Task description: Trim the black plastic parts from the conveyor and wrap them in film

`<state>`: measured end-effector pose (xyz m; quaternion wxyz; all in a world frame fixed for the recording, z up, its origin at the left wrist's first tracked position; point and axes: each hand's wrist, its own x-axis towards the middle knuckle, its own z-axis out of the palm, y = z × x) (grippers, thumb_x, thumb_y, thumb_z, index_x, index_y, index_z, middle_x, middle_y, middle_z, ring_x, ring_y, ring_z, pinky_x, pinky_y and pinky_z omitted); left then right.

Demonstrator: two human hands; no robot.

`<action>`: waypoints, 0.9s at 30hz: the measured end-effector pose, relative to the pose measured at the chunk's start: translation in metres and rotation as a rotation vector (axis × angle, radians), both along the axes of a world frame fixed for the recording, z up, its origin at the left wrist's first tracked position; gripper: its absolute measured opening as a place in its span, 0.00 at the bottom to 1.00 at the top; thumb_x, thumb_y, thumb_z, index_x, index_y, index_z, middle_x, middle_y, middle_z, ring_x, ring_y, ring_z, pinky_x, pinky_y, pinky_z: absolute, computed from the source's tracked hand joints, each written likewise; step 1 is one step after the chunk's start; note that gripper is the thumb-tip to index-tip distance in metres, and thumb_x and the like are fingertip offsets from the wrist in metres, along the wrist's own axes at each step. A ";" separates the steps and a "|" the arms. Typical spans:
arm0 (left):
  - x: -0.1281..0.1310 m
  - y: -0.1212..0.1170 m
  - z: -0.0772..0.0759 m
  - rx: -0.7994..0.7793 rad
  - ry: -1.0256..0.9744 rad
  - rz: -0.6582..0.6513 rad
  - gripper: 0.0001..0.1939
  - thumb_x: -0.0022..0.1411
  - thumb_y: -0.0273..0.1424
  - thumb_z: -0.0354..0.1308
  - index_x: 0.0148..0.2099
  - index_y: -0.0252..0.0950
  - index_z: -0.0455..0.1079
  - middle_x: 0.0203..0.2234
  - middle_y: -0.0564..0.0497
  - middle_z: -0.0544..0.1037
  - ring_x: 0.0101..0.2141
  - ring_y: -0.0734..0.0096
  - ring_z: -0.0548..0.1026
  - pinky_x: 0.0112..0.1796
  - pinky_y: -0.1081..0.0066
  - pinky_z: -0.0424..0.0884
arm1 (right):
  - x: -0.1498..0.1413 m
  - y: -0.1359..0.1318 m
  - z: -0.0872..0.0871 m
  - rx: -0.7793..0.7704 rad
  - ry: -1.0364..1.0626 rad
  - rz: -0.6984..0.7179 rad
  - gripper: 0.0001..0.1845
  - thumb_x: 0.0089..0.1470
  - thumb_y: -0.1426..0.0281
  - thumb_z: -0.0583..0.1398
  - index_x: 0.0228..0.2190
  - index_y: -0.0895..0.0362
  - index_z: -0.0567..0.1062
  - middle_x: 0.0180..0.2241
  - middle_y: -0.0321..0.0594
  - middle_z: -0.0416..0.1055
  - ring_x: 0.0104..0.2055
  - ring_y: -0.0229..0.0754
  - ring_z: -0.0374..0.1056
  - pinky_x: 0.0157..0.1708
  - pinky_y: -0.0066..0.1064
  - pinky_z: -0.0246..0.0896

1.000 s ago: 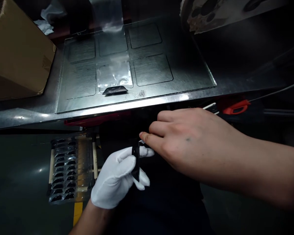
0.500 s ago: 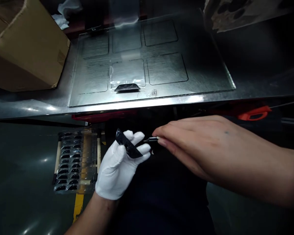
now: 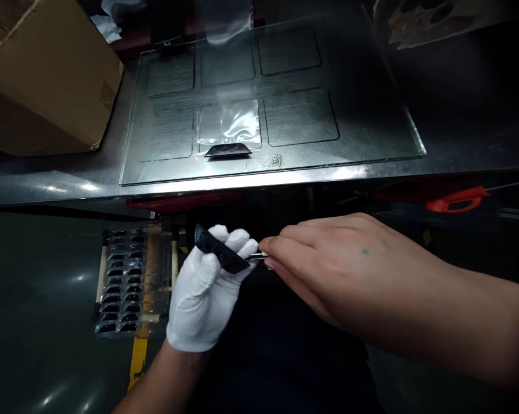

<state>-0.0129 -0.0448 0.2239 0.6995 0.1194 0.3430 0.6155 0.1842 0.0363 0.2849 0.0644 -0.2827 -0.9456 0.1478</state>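
Observation:
My left hand [image 3: 203, 299], in a white glove, grips a black trapezoid plastic part [image 3: 220, 250] between thumb and fingers, tilted with its right end lower. My bare right hand [image 3: 328, 264] is closed on a slim craft knife [image 3: 256, 256] with a metal shaft. The knife's tip meets the right end of the black part; whether it touches cannot be made out. Beyond them, on the glass sheet, lies a second black trapezoid part [image 3: 228, 150] at the lower edge of a clear plastic bag [image 3: 229, 122].
A metal bench holds a glass sheet [image 3: 380, 138] with outlined squares. An open cardboard box [image 3: 56, 80] stands at its left. Below left, a clear tray [image 3: 156, 276] carries rows of black parts. An orange handle [image 3: 458, 200] hangs under the bench edge at right.
My right hand has moved left, bringing the knife up to the end of the black part. The part has shifted slightly left and turned flatter in my left hand.

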 end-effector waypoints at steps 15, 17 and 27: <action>0.006 -0.005 0.000 0.112 0.230 0.089 0.12 0.68 0.30 0.65 0.53 0.43 0.79 0.48 0.50 0.85 0.50 0.64 0.82 0.58 0.65 0.77 | -0.002 -0.009 0.001 0.017 -0.053 -0.007 0.08 0.65 0.73 0.58 0.38 0.55 0.79 0.27 0.34 0.72 0.26 0.41 0.68 0.24 0.35 0.47; 0.008 -0.006 0.000 0.110 0.288 0.106 0.12 0.66 0.30 0.67 0.52 0.42 0.80 0.48 0.50 0.85 0.50 0.63 0.82 0.58 0.63 0.77 | -0.003 -0.013 -0.001 0.000 -0.030 -0.016 0.09 0.65 0.73 0.58 0.41 0.55 0.79 0.28 0.34 0.74 0.27 0.42 0.70 0.25 0.35 0.50; 0.008 -0.003 0.001 -0.051 0.184 0.109 0.13 0.63 0.33 0.70 0.50 0.44 0.81 0.47 0.47 0.85 0.49 0.55 0.83 0.54 0.57 0.79 | 0.054 0.064 -0.030 0.134 0.209 -0.527 0.16 0.70 0.66 0.56 0.52 0.54 0.80 0.46 0.44 0.80 0.48 0.47 0.76 0.46 0.37 0.69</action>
